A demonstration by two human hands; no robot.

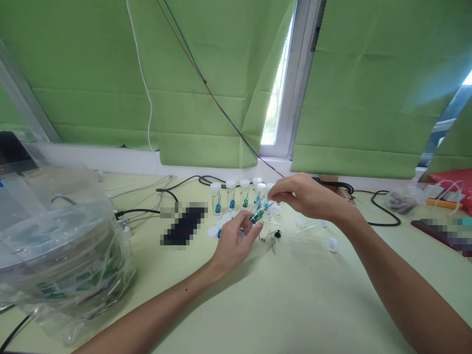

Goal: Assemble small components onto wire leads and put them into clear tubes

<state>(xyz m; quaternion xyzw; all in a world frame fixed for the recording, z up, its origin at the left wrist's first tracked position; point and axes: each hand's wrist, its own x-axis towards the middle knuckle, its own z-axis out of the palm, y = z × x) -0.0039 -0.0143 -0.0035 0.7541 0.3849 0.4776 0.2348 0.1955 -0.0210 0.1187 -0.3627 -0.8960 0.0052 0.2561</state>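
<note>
Left hand (236, 238) grips a clear tube (262, 210), tilted, green piece (257, 217) inside, over mid-table toward the back edge. Right hand (273, 197) pinches at the tube's upper end; cannot tell on what. Below, on the table (287, 305): loose wires (273, 242), black piece (278, 234). Beyond: upright capped tubes (230, 194). Plastic bag (84, 275) lies toward the left edge.
</note>
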